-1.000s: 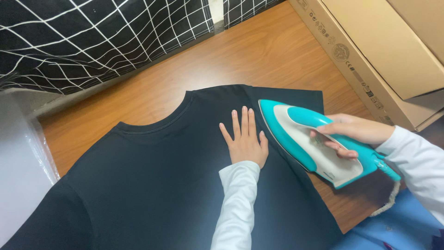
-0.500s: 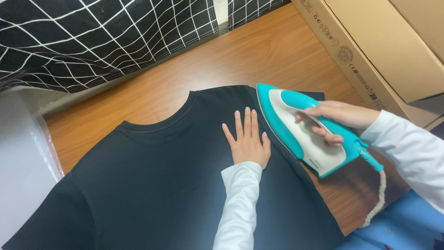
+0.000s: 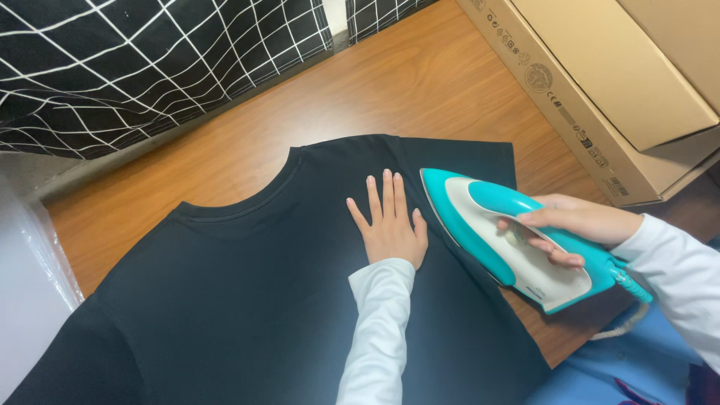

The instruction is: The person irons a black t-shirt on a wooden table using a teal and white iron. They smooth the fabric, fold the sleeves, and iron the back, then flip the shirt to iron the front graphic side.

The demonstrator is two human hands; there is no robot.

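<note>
Left hand: we see our left hand (image 3: 391,225) lying flat, palm down, its fingers (image 3: 388,195) straight, close together and pointing away from us, the thumb spread out to one side.
Left arm: it reaches forward from the lower edge of the view in a white sleeve that ends at the wrist.
Right hand: our right hand (image 3: 574,227) is curled round a handle, its fingers (image 3: 551,251) wrapped underneath and the thumb laid along the top.
Right arm: it enters from the right edge, white-sleeved, angled inward toward the left hand.
Spacing: the two hands sit near each other, not touching.
</note>
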